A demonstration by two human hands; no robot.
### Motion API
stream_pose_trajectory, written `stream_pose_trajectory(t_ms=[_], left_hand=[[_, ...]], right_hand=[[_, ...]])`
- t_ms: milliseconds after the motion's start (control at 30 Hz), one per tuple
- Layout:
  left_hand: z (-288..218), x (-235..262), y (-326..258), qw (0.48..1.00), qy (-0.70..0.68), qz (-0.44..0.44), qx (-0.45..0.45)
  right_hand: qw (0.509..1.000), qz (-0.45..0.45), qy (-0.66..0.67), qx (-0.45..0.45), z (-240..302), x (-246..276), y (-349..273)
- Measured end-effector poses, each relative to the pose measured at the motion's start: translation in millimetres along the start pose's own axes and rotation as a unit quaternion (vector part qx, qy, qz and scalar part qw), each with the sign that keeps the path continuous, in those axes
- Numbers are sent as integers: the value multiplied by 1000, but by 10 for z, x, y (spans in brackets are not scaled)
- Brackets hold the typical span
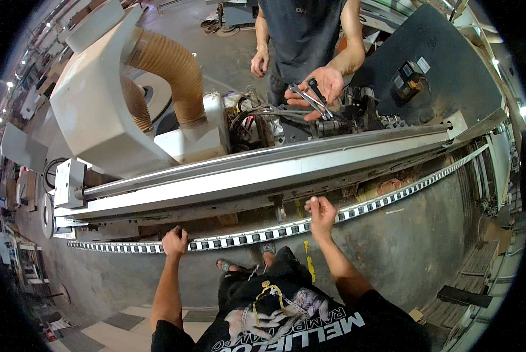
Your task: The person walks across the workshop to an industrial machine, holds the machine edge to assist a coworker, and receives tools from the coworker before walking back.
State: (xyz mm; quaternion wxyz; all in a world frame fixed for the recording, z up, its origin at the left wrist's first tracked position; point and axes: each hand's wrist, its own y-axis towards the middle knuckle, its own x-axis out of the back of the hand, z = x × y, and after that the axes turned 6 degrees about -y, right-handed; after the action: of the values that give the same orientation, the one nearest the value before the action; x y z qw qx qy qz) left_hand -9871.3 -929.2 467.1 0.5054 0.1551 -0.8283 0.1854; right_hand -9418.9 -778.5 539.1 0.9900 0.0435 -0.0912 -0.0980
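Observation:
A long, narrow white roller strip [257, 236] with dark square rollers runs across in front of me, bowing from the left up to the far right. Closed round its left part is my left hand [175, 242], thumb uppermost. Farther right, my right hand [321, 218] is closed at the strip, fingers curled; the strip passes through or just behind it, and part of the grip is hidden. Beyond the strip lies the machine's long white beam [263, 183] with a metal rail on top. Opposite me, a co-worker's open hand [328, 84] bears a metal spanner [310, 101] and a black-handled tool [317, 88].
A pale machine housing [96, 94] with a ribbed brown hose [172, 67] stands at the back left. Cables and machine parts [263, 120] fill the space behind the beam. At the right a dark panel [433, 53] carries a black and yellow device [408, 81].

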Motion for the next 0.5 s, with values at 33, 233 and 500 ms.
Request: stream_pose_trajectory(t_ms=[33,233,500], left_hand=[[31,-20,-19,1000,-2,-31,-1],[-75,64,-43,1000,6,-23,15],[-51,9,-113,999,-7,-42,-4]], right_hand=[[997,6,81,9,363,-101,-23],[824,41,558,-82,1781,-550,300],[745,-51,640,-181,1891,-809,836]])
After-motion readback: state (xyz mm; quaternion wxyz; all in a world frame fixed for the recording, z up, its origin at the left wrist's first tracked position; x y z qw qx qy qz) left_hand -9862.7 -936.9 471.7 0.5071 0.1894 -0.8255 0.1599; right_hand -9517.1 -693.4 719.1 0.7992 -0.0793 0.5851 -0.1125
